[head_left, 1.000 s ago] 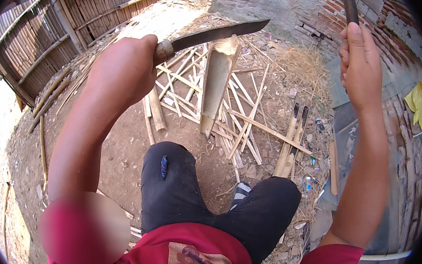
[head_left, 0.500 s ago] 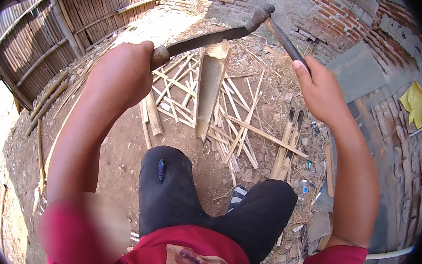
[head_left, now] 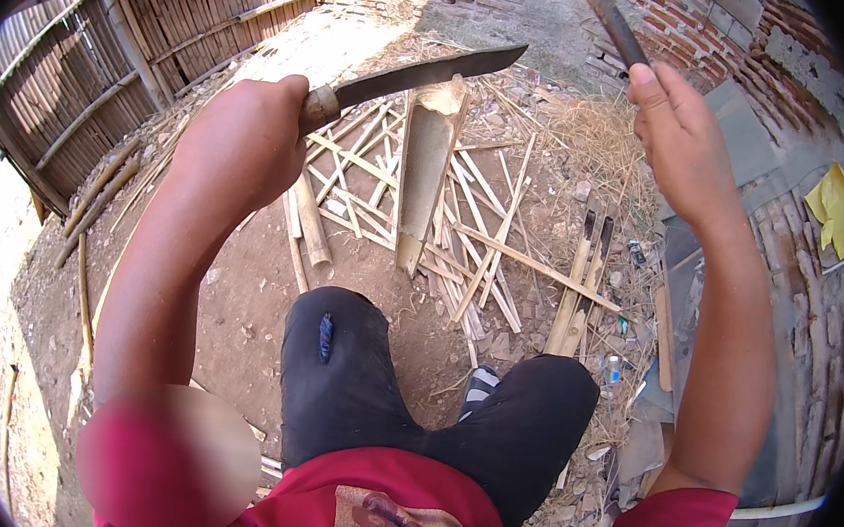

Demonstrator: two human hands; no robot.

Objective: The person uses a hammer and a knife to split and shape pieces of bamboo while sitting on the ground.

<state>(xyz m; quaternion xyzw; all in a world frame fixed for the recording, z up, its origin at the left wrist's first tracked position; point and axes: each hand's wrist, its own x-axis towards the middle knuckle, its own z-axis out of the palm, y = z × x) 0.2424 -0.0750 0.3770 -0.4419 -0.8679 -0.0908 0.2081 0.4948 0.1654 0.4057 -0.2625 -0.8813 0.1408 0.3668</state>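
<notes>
My left hand (head_left: 242, 137) is closed round the wooden handle of a machete (head_left: 424, 71). Its dark blade points away to the right and lies across the top end of a split bamboo piece (head_left: 422, 178), whose hollow side faces me. Whether the edge has bitten into the bamboo, I cannot tell. Up at the right, my right hand (head_left: 684, 141) grips a hammer (head_left: 609, 17) by its handle, raised clear of the blade. Most of the hammer head is cut off by the picture's upper edge.
Many bamboo strips (head_left: 498, 255) lie crossed on the dirt around the upright piece. Two dark-tipped tools (head_left: 582, 268) rest right of them. A woven bamboo fence (head_left: 181, 37) stands at the left, a brick wall (head_left: 664, 24) behind. A yellow sheet (head_left: 835, 209) lies far right.
The hammer head has come away from the machete blade's tip, as my right hand lifted it up and to the right. The machete and bamboo piece have barely moved.
</notes>
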